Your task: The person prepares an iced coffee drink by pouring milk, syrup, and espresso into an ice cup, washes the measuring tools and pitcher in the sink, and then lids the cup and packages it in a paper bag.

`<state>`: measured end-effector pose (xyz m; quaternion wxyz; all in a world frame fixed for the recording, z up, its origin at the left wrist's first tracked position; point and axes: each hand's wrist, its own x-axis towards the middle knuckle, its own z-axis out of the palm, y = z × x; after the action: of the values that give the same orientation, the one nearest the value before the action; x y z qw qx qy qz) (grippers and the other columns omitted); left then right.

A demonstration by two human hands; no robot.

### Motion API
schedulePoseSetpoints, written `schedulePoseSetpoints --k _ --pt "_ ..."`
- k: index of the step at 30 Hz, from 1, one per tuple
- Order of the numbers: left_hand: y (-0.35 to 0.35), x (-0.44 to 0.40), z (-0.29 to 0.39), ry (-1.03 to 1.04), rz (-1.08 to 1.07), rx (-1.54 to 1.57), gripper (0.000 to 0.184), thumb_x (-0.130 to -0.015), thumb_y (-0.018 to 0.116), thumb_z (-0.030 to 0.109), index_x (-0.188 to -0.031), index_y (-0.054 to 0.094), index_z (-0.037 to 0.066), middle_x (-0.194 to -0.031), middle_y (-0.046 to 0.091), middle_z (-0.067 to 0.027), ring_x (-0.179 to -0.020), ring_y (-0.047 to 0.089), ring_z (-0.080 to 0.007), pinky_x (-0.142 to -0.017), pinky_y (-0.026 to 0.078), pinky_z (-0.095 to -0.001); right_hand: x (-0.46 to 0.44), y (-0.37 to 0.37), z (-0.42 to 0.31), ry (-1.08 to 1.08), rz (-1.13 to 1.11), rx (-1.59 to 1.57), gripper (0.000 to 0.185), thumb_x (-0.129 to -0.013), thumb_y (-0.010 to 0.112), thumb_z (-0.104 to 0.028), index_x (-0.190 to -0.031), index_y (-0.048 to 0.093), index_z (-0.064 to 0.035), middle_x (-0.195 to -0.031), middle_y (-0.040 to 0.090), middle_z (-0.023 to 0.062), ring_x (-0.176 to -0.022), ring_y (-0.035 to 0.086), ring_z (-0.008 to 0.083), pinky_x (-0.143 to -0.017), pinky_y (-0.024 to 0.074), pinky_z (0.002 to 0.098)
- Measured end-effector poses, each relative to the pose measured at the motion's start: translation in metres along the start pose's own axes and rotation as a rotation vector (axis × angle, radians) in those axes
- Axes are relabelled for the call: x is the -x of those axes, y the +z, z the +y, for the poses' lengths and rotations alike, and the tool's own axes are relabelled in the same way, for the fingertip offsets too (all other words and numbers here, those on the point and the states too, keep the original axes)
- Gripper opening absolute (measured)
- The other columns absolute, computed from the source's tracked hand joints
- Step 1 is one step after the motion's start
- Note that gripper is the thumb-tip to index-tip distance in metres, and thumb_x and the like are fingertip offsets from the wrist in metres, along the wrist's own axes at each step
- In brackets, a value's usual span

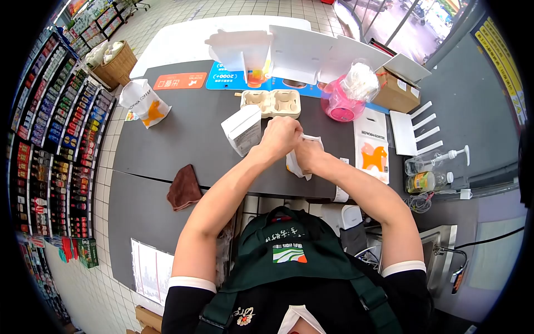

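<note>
Both hands are close together over the dark counter (150, 150). My right hand (308, 155), fingers closed, is on a small white paper bag (298, 167) with a bit of orange on it. Just to its left, my left hand (282, 135) is closed near the bag's top edge; what its fingers pinch, if anything, is hidden. A white box-like carton (242, 130) stands left of the hands. Behind them lies a beige cup carrier (271, 102). A flat white bag with an orange print (371, 149) lies to the right.
Another white bag (144, 103) stands at the counter's left. A brown cloth (184, 188) lies near the front. Behind are white panels (303, 53) and a pink container (340, 103). On the right are a white router (403, 133), bottles (421, 182) and a cardboard box (397, 92).
</note>
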<state>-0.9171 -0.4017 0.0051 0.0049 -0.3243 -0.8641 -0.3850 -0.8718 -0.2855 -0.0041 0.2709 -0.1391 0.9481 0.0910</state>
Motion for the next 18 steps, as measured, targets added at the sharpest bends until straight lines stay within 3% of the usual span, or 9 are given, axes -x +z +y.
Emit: schedulePoseSetpoints --k 7,14,18 --pt "-0.022 -0.008 0.015 -0.102 -0.077 0.088 0.015 -0.075 0.063 0.008 -0.084 0.071 0.001 -0.071 0.067 -0.0160 -0.064 0.064 -0.0243 -0.061 0.050 -0.0329 0.010 -0.027 0.009 -0.044 -0.013 0.093 0.046 -0.062 0.075 -0.013 -0.105 0.062 -0.0003 -0.110 0.062 0.0154 -0.099 0.063 0.0241 -0.078 0.0525 0.0335" --pt "-0.018 -0.017 0.006 -0.193 -0.107 0.151 0.015 -0.076 0.065 0.009 -0.086 0.072 0.001 -0.075 0.069 -0.0146 -0.068 0.065 -0.0201 -0.064 0.051 -0.0320 -0.015 -0.007 0.022 -0.077 0.048 0.089 0.043 -0.060 0.076 -0.012 -0.100 0.065 -0.0017 -0.105 0.065 0.0135 -0.096 0.065 0.0238 -0.073 0.0535 0.0307" --pt "-0.009 -0.019 0.000 -0.192 -0.034 0.124 0.015 -0.076 0.065 0.009 -0.086 0.071 0.000 -0.074 0.068 -0.0153 -0.067 0.065 -0.0215 -0.064 0.051 -0.0311 -0.026 0.004 0.025 -0.017 0.066 0.084 0.044 -0.060 0.077 -0.013 -0.100 0.064 -0.0014 -0.106 0.065 0.0120 -0.096 0.065 0.0229 -0.074 0.0534 0.0311"
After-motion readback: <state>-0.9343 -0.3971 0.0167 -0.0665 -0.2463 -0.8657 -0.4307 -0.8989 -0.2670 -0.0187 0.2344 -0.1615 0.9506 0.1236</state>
